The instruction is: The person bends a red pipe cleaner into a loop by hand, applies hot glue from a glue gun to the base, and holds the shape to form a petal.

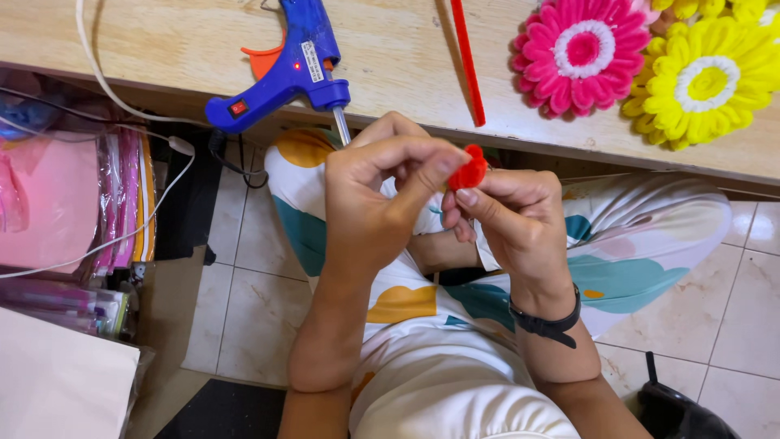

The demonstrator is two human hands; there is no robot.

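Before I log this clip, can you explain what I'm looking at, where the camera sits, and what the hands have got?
There is one picture, from a camera worn on the person's head, looking down at their lap. There is no machine here, only bare hands. The left hand and right hand together pinch a small red fuzzy piece. On the wooden table ahead lie a blue glue gun, a red fuzzy stem, and pink and yellow fuzzy flowers. Packets of coloured sheets sit at the left.
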